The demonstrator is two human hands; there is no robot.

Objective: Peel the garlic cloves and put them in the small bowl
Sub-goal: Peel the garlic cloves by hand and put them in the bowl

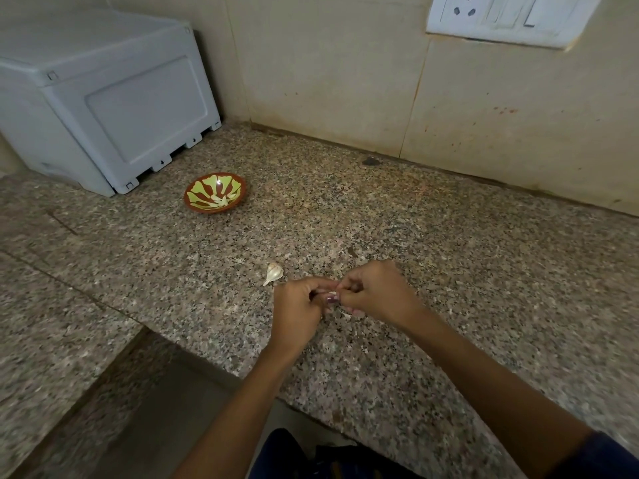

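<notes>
The fingertips of both hands meet over a small garlic clove (332, 294), pinching it from either side: the left hand (300, 305) holds it with curled fingers, and the right hand (375, 294) works at its skin with thumb and forefinger. The clove is mostly hidden between the fingers, so how much skin is off cannot be told. To do this step well, hold the clove steady in the left hand, catch the loose skin at one tip with a nail, and pull along the clove's length in strips instead of squeezing. A second, unpeeled clove (273, 273) lies on the granite counter (449, 254), just beyond the left hand and apart from it. The small bowl (215, 192), patterned green and brown, stands well apart to the far left; whether it holds cloves cannot be told. A grey plastic box (103, 98) stands behind the bowl, near it but not blocking the reach. A wall socket plate (511, 15) is mounted above.
</notes>
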